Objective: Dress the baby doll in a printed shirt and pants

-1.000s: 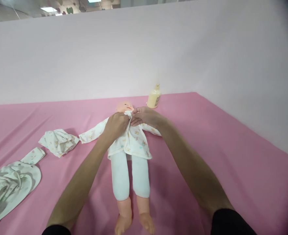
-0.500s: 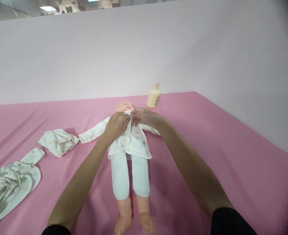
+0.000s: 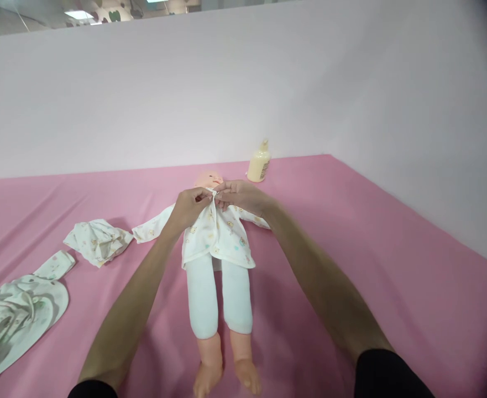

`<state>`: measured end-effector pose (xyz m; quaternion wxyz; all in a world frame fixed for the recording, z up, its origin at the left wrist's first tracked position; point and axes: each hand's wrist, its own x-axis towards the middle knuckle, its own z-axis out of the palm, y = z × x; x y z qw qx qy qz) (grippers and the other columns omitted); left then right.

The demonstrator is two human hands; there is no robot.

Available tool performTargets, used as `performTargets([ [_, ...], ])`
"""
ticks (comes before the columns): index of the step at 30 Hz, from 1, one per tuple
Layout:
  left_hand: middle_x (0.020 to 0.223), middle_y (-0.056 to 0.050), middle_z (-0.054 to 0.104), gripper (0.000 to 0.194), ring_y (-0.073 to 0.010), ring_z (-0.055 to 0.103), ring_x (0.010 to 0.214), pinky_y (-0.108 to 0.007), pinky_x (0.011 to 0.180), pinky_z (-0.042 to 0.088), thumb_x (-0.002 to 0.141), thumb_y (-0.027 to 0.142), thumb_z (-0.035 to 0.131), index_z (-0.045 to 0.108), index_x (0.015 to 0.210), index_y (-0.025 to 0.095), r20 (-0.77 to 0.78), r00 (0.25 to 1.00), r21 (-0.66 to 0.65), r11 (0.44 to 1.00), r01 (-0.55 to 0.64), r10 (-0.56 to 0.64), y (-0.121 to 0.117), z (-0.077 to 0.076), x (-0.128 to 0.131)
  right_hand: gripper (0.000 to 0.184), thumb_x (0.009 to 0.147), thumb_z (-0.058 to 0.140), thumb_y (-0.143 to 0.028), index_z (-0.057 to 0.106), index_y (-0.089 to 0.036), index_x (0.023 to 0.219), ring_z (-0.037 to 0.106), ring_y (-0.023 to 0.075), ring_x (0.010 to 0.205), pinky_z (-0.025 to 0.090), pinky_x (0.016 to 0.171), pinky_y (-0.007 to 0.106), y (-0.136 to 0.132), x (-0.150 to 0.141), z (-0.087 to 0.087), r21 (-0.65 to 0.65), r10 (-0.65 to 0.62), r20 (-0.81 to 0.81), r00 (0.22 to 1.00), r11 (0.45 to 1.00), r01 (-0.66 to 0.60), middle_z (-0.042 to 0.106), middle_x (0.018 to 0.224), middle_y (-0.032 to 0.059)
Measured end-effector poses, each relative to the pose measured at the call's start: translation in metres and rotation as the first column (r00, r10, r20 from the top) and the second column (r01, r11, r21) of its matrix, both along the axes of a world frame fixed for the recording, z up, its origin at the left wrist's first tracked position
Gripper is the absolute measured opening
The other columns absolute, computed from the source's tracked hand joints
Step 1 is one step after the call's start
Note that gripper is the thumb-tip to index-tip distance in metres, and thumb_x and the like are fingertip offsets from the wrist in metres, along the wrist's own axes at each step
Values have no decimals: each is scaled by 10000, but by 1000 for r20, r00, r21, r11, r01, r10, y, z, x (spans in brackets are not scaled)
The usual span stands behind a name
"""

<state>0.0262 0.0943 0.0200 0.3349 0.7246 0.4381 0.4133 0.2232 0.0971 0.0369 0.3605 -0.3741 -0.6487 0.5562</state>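
Observation:
A baby doll (image 3: 209, 178) lies on its back, feet toward me, its face partly hidden by my hands. It wears a white printed baby jacket (image 3: 229, 237) over white trousers (image 3: 202, 298); the bare feet stick out below. At the neckline, my left hand (image 3: 190, 207) pinches the jacket's front edge between thumb and fingertips. Opposite it, my right hand (image 3: 243, 197) grips the other side of the same opening, fingertips nearly meeting the left ones. The fastening itself is too small to make out. Both printed sleeves lie spread outward.
A pale yellow pump bottle (image 3: 259, 163) stands behind the doll, near the white padded wall (image 3: 243, 88). To the left lie a crumpled printed cloth (image 3: 99, 241) and a folded printed garment (image 3: 23, 301). Everything rests on a pink mat (image 3: 330, 265).
My left hand has shifted slightly left, and its fingers have opened into a looser pinch, showing more of the jacket's front. Both hands stay at the neckline.

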Motion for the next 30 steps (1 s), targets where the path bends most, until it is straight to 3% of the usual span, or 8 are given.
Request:
performTargets([
  [4,771,-27,660,209,-112,530,628,-229,564,377,789,342,673,735,875,162,139,990,-101,994,36,-22,1,1,-3,147,823,715,-228,647,-139,919,596,115,673,494,622,229,-4,-7,0,73,-57,-18,998,996,59,694,770,46],
  [8,837,-55,712,267,-141,614,678,-250,605,457,760,353,724,740,943,159,301,953,-219,971,92,-23,2,0,-6,208,843,700,-362,654,-166,894,526,98,615,442,598,223,0,-15,-13,193,-117,-66,991,973,128,638,708,1],
  [11,801,-53,725,289,-147,643,680,-266,641,495,710,348,780,734,910,145,417,909,-270,954,128,-4,4,-3,-6,232,877,643,-414,677,-185,894,503,104,607,417,612,230,3,-23,-26,310,-220,-66,973,923,230,587,659,-28],
  [14,774,-49,733,312,-154,663,681,-288,683,523,669,342,814,724,883,133,511,860,-317,934,168,19,5,-4,-4,273,913,580,-437,713,-200,927,562,129,717,438,702,237,3,-30,-34,413,-303,-53,951,861,297,646,763,-9],
  [18,759,-53,735,312,-166,678,681,-313,716,541,674,304,806,727,914,120,547,837,-360,905,226,8,5,-3,-4,307,949,526,-436,725,-214,1024,617,165,893,454,820,248,-2,-35,-35,481,-326,-38,945,823,303,713,952,20],
  [23,801,-77,738,279,-171,682,709,-299,701,538,728,287,776,726,935,107,535,845,-385,882,272,-27,5,-1,-8,305,966,515,-425,727,-230,1066,630,175,945,447,873,263,-6,-35,-32,543,-318,-14,948,794,274,722,1020,37],
  [26,872,-89,742,294,-168,690,756,-301,746,542,758,286,769,718,993,116,504,861,-389,871,301,-72,7,-2,-12,307,959,526,-429,734,-237,1078,637,188,990,459,892,279,-4,-30,-31,520,-283,19,959,822,232,726,1042,44],
  [30,937,-92,742,341,-163,695,799,-293,771,542,767,286,776,700,1063,134,462,880,-378,873,307,-110,8,-5,-14,303,929,573,-417,740,-239,1109,646,203,1020,484,925,323,-2,-17,-24,396,-158,62,986,910,121,731,1054,36],
])
